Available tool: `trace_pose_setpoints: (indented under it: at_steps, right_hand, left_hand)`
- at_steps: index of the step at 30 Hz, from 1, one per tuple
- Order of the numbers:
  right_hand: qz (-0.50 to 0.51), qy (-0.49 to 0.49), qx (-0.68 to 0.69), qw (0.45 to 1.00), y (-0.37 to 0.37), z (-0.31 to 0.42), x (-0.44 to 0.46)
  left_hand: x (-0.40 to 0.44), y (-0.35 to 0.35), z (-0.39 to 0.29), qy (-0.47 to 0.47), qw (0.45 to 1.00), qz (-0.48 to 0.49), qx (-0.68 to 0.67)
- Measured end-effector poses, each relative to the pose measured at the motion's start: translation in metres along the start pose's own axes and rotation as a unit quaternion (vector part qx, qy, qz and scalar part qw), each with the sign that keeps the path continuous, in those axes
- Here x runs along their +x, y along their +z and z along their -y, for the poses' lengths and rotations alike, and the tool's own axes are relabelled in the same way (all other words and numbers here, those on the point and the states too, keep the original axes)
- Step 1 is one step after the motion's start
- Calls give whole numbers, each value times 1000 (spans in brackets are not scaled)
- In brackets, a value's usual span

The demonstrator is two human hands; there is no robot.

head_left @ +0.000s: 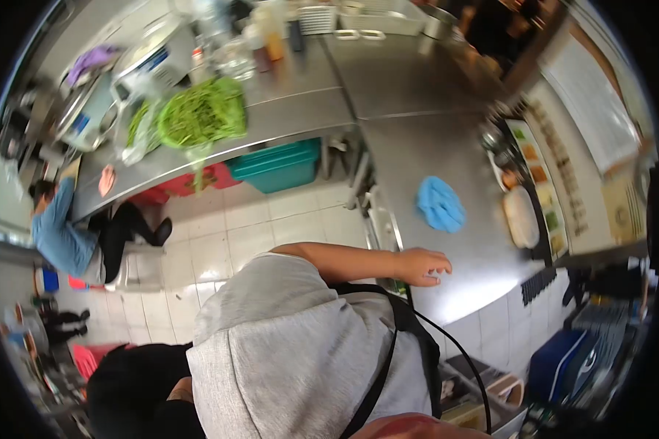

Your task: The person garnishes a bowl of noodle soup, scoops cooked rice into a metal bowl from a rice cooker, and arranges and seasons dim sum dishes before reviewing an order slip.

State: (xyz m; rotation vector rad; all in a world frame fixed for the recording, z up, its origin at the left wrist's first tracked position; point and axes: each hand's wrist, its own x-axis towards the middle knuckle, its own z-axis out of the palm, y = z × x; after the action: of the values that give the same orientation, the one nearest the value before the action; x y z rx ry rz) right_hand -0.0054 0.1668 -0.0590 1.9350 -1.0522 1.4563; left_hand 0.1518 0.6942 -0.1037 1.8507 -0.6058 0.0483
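Observation:
My left hand (423, 268) reaches out over the near edge of a steel worktop (425, 132). Its fingers are loosely curled and apart, with nothing visible between them. A crumpled light-blue cloth (441, 204) lies on the steel just beyond the hand, not touched by it. An oblong pale item (520, 217), blurred, rests farther across, beside a dark strip of coloured pictures (538, 183). My right hand is out of sight, below the grey shirt and dark apron.
Green leafy stalks (203, 113) in a bag, bottles (271, 36) and tubs crowd the other counter. A teal bin (278, 167) stands beneath it. A person in a blue top (67, 227) sits at the left. A blue bag (560, 366) stands lower right.

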Motion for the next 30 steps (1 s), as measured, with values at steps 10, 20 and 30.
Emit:
trace_pose_setpoints:
  at_steps: [10, 20, 30]
  right_hand:
    - [15, -69, 310, 948, -136, 311, -46]
    - [205, -206, 781, 553, -381, 629, -111]
    - [324, -532, 782, 39, -786, 766, -201]
  left_hand:
    - [-288, -305, -14, -106, 864, -483, 96]
    - [-483, -427, -49, -165, 703, -661, 206]
    - [-637, -542, -106, -255, 525, -765, 272]
